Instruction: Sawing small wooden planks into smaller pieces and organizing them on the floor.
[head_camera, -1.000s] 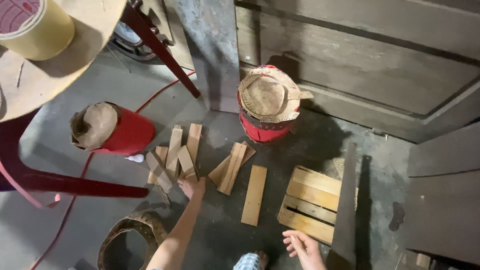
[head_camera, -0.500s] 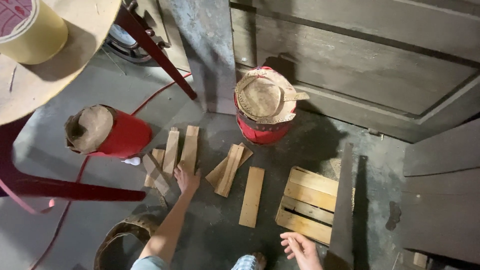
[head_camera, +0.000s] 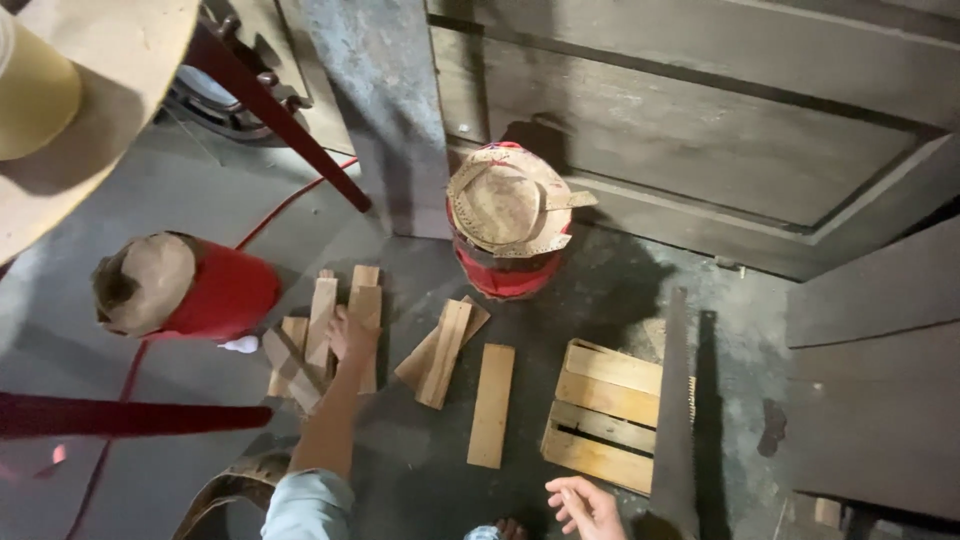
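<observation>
While the left hand (head_camera: 347, 335) rests on the pile of short wooden slats (head_camera: 322, 335) beside the red drum (head_camera: 205, 295) lying on its side, its fingers are bent over one slat; whether they pinch it cannot be told. The right hand (head_camera: 585, 507) hangs free near the bottom edge, fingers loosely spread, holding nothing. Judged from the layout, sorting is partway: a slatted panel (head_camera: 605, 413) lies assembled on the floor (head_camera: 420, 470) beside a handsaw (head_camera: 675, 420), whereas two crossed slats (head_camera: 442, 350) and a single slat (head_camera: 492, 403) remain loose between pile and panel.
</observation>
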